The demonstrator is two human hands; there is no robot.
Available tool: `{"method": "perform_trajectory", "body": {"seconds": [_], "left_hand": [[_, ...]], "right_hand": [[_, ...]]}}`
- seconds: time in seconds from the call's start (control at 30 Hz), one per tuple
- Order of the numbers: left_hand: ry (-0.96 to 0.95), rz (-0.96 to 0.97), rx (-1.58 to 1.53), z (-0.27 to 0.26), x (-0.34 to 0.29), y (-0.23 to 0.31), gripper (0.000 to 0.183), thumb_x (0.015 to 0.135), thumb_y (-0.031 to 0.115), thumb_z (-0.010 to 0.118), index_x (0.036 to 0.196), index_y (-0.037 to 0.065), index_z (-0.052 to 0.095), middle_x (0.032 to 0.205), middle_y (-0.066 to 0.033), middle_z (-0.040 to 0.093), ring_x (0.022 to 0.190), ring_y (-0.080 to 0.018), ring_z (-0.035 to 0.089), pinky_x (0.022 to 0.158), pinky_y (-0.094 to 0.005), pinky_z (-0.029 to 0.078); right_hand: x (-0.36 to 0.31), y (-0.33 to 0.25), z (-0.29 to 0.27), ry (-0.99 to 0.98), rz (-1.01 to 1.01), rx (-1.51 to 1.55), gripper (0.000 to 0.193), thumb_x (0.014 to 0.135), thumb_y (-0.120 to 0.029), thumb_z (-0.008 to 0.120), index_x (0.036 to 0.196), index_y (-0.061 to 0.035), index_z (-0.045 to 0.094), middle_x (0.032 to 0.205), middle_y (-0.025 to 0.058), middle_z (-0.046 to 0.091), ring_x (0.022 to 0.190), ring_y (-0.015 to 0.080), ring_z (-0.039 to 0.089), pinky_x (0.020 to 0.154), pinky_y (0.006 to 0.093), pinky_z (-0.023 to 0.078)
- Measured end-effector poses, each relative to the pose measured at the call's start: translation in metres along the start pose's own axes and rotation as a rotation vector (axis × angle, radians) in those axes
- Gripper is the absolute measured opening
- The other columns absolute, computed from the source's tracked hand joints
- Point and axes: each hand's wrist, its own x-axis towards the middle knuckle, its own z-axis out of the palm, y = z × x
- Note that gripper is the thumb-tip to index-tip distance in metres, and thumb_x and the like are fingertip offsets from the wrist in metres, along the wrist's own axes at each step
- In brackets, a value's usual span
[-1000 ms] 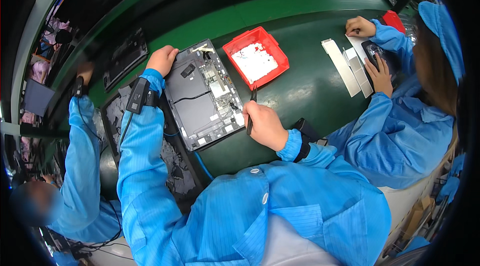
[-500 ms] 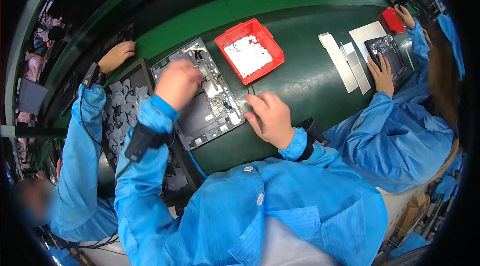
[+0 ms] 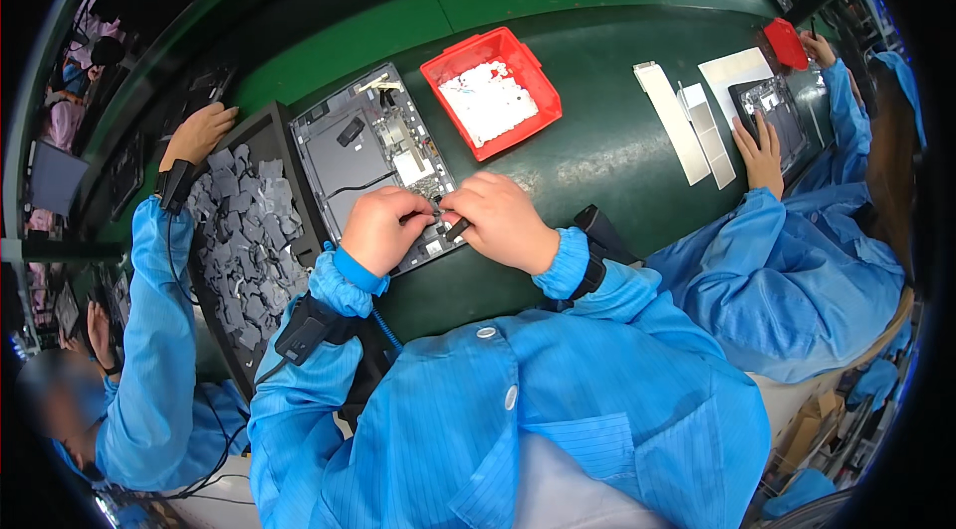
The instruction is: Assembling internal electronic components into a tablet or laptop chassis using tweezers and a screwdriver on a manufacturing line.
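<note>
An opened tablet-like device (image 3: 334, 152) lies on the green table, its grey casing and circuit board exposed. Over its near right edge my two hands meet. My left hand (image 3: 378, 235) is closed in a pinch against the board; whatever its fingertips hold is hidden. Touching or almost touching it, my right hand (image 3: 506, 222) is closed around dark tweezers (image 3: 456, 229), mostly covered by the fingers. A small black piece (image 3: 351, 132) and a thin black cable (image 3: 360, 185) show on the casing.
Beyond the device stands a red bin (image 3: 545, 101) of small white pieces. Left of it is a black tray (image 3: 299, 175) heaped with grey scraps, a co-worker's hand (image 3: 199, 133) at its far end. On the right, another person's hand (image 3: 762, 155) rests by a second device, near pale strips (image 3: 672, 121).
My left hand has come down from over the device's middle to its near right edge. My right hand has moved left to meet it. The left co-worker's hand and the tray have shifted.
</note>
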Motion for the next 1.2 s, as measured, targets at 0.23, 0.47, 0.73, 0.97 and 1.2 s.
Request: {"method": "perform_trajectory", "body": {"seconds": [0.23, 0.47, 0.73, 0.97, 1.2], "left_hand": [[0.038, -0.243, -0.254, 0.011, -0.002, -0.004, 0.010, 0.073, -0.001, 0.068, 0.083, 0.000, 0.068, 0.076, -0.0048, 0.062, 0.065, -0.0089, 0.057, 0.057, -0.0216, 0.046], [0.042, -0.253, -0.366, 0.016, -0.001, -0.011, 0.013, 0.075, -0.003, 0.065, 0.088, -0.002, 0.066, 0.084, -0.0065, 0.063, 0.071, -0.0097, 0.059, 0.061, -0.0204, 0.049], [0.059, -0.264, -0.410, 0.016, -0.002, -0.009, 0.013, 0.074, -0.003, 0.065, 0.087, -0.002, 0.066, 0.084, -0.0066, 0.062, 0.068, -0.0082, 0.058, 0.059, -0.0195, 0.048], [0.100, -0.181, -0.259, 0.014, -0.003, 0.000, 0.010, 0.073, 0.000, 0.068, 0.082, -0.001, 0.065, 0.076, -0.0043, 0.061, 0.059, -0.0050, 0.052, 0.051, -0.0192, 0.042], [0.181, 0.247, 0.159, 0.008, -0.003, -0.009, 0.016, 0.067, 0.000, 0.069, 0.083, 0.001, 0.064, 0.077, -0.0115, 0.063, 0.067, -0.0255, 0.060, 0.059, -0.0325, 0.049]], "right_hand": [[0.004, 0.008, 0.007, -0.045, -0.039, -0.011, 0.015, 0.061, -0.002, 0.062, 0.074, -0.0082, 0.058, 0.070, 0.0054, 0.054, 0.073, 0.0258, 0.054, 0.064, 0.0381, 0.043], [0.013, 0.011, 0.004, -0.036, -0.148, -0.047, 0.015, 0.058, -0.002, 0.061, 0.071, -0.0071, 0.057, 0.068, 0.0051, 0.054, 0.068, 0.0258, 0.053, 0.059, 0.0379, 0.042], [0.040, 0.019, -0.028, 0.183, -0.057, -0.366, 0.016, 0.059, -0.004, 0.058, 0.073, -0.0074, 0.052, 0.065, 0.0068, 0.051, 0.064, 0.0264, 0.053, 0.056, 0.0393, 0.041], [0.062, 0.040, -0.049, 0.170, -0.006, -0.601, 0.016, 0.065, -0.010, 0.067, 0.073, -0.0054, 0.054, 0.076, 0.0082, 0.055, 0.074, 0.0296, 0.053, 0.061, 0.0398, 0.044], [0.029, 0.022, -0.052, 0.283, 0.233, 0.532, 0.003, 0.081, -0.004, 0.057, 0.081, -0.0024, 0.055, 0.082, 0.0068, 0.053, 0.077, 0.0182, 0.052, 0.072, 0.0302, 0.042]]}}
